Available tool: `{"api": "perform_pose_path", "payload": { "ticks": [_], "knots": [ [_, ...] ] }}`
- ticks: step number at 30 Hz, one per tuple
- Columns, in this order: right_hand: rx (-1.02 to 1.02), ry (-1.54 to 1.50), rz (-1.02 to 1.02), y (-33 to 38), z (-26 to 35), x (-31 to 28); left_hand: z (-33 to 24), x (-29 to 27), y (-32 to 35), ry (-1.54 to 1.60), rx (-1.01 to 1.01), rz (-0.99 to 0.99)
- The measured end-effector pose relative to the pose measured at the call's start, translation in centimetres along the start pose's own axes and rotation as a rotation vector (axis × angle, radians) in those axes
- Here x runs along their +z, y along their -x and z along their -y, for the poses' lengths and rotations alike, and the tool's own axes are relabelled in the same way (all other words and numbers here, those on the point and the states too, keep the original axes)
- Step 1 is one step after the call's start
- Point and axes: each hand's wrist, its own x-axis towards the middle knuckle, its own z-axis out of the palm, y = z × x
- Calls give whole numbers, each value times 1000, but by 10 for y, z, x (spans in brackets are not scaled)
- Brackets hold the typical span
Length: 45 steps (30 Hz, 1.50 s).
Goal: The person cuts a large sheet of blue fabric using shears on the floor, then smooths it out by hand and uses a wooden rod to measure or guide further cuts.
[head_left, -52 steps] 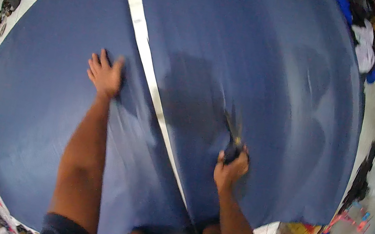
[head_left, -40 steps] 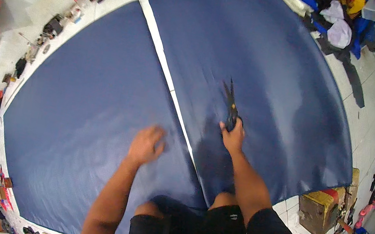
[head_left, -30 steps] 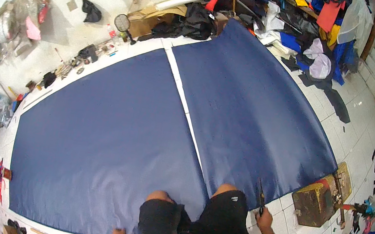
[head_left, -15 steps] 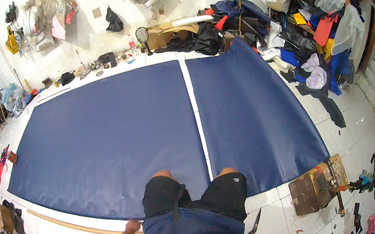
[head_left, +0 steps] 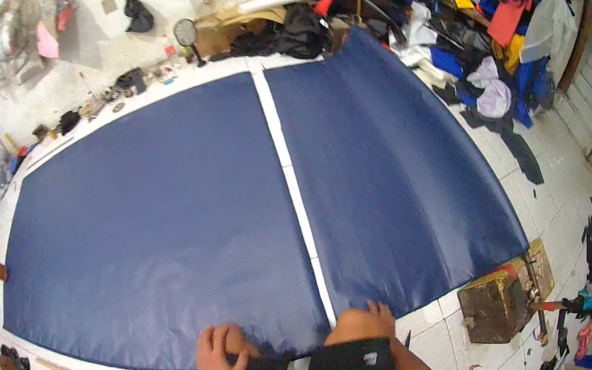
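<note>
Plain navy blue fabric sheets [head_left: 174, 220] (no pattern) flank a white strip [head_left: 288, 184]; the tiled floor [head_left: 540, 208] is white, the shorts [head_left: 353, 364] black.

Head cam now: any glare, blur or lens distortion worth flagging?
Head view: strong fisheye, the white strip and edges of the blue sheet bow toward a black rim; soft sheen lower left on the sheet, no hard glare; mild softness overall; left hand at the sheet's near edge, slightly blurred; right hand hidden.
</note>
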Motion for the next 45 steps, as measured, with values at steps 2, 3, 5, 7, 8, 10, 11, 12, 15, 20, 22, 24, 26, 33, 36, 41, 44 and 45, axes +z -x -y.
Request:
{"api": "perform_pose_path", "payload": {
  "ticks": [2, 3, 5, 7, 8, 10, 11, 12, 15, 20, 22, 24, 26, 33, 36, 41, 44, 45],
  "knots": [
    [9, 106, -89, -30, 34, 10, -21, -33, 4, -30, 79, 2],
    [13, 127, -63, -20, 47, 19, -31, -45, 23, -66, 61, 40],
    [40, 114, -1, -14, 53, 22, -46, -62, 41, -161, 28, 137],
    [99, 95, -2, -23, 9, 11, -68, -78, 44, -87, 37, 235],
    [186, 59, 127, -41, 30, -6, -76, -93, 44, -64, 11, 260],
    [366, -209, 114, -65, 16, -52, -92, -105, 48, 57, -91, 440],
    [442, -278, 183, -77, 41, -79, -100, -121, 54, 5, -139, 478],
    [497, -463, 207, -80, 63, -108, -108, -137, 61, -45, -182, 524],
    [724, -794, -106, -88, 38, -224, -143, -149, 65, -2, -184, 643],
    [876, -953, -270, -91, 83, -440, -175, -162, 70, 62, -112, 520],
    [754, -960, -302, -96, 92, -495, -213, -167, 20, 167, -128, 454],
    [665, -918, -296, -88, 88, -560, -252, -157, -56, 249, -67, 429],
    [598, -638, -362, -74, 83, -580, -286, -130, -144, 286, -28, 473],
    [254, -665, -84, -12, 121, -674, -478, -115, -459, 1038, -745, 537],
    [196, -697, 64, 8, 125, -726, -545, -130, -518, 886, -696, 640],
    [212, -807, 461, -30, 131, -785, -525, -90, -523, 484, -367, 468],
    [332, -591, 221, -103, 176, -810, -527, -95, -506, 886, -521, 548],
    [370, -524, 158, -123, 195, -806, -538, -106, -500, 1037, -548, 611]
  ]
}}
